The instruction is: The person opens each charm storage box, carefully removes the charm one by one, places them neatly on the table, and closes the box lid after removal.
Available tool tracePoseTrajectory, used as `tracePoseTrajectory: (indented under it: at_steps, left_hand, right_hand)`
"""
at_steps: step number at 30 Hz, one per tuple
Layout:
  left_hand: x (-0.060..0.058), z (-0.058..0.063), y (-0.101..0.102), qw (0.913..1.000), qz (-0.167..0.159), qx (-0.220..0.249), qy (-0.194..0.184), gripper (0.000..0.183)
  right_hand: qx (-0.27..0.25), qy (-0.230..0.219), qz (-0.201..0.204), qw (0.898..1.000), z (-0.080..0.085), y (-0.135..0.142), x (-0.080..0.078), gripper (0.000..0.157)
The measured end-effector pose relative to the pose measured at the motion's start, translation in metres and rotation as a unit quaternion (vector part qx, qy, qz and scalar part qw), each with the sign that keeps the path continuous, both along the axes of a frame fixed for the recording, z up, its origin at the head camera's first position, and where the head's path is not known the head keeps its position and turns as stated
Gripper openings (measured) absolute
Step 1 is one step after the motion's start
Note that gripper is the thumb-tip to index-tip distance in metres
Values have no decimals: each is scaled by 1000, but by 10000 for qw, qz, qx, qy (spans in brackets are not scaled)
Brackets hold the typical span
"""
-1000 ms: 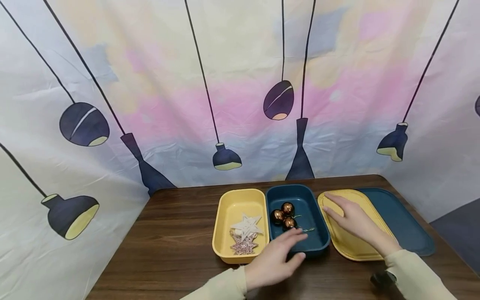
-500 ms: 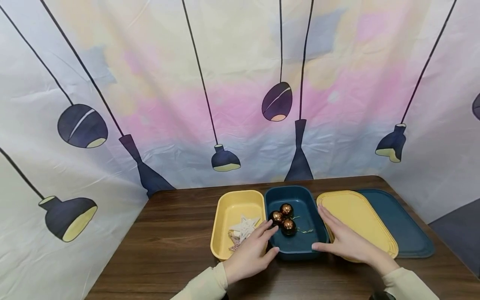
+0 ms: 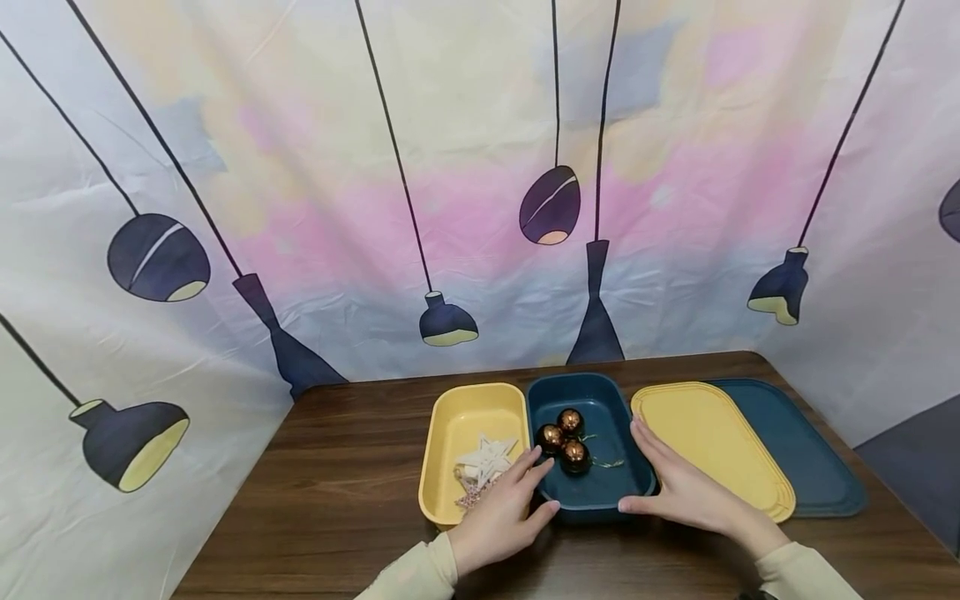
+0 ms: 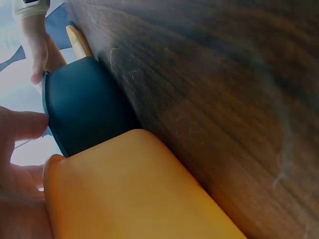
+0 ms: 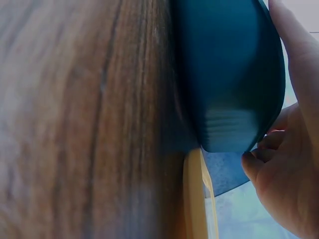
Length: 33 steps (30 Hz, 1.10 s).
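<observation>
A dark blue box (image 3: 579,503) holds several shiny brown ball ornaments (image 3: 574,456). Beside it on the left stands a yellow box (image 3: 426,467), with a white star (image 3: 489,457) and a glittery pink star (image 3: 472,493) inside. My left hand (image 3: 501,518) reaches over the yellow box; its fingers extend to where the two rims meet, and its thumb lies at the blue box's near rim. My right hand (image 3: 686,496) is at the blue box's right side, fingers extended along the wall, thumb at the near right corner. The left hand partly covers the pink star.
Right of the boxes, a yellow lid (image 3: 712,437) partly overlaps a blue lid (image 3: 813,467). Everything stands on a dark brown wooden table (image 3: 337,475). A cloth (image 3: 480,208) printed with lamps hangs behind the table.
My left hand moved left from over the blue box's near side to the two boxes' rims. My right hand came from above the yellow lid to the blue box's right side.
</observation>
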State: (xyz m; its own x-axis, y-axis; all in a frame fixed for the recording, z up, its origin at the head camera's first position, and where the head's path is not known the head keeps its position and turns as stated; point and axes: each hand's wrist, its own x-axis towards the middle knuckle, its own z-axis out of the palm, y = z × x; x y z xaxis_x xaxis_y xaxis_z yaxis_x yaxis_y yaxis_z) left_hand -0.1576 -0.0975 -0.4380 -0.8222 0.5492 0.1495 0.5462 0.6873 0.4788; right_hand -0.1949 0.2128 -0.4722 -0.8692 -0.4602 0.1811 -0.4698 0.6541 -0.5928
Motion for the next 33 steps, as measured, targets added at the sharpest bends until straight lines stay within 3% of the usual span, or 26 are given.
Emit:
tracePoseTrajectory:
  at_steps: [7,13,19,28,33]
  left_hand:
    - [-3,2,0,9998,10,77,-199,56]
    - [-9,18,-2,9979,-6,239,-608,59]
    - [-20,56,-3,9983,-80,284,-512,59]
    - [-52,125,0,9987,-276,415,-49,61]
    - [-71,149,11,9980,-367,498,96,57]
  right_hand:
    - [4,-127,-72,9999,-1,-1,-3,112]
    - [10,-173,-34,9998,0,-1,-3,111]
    - [5,-195,-23,9998,0,1,-1,110]
    - [15,-227,-33,9997,0,2,-2,111]
    - [-18,-300,-24,9995,-1,2,-3,111]
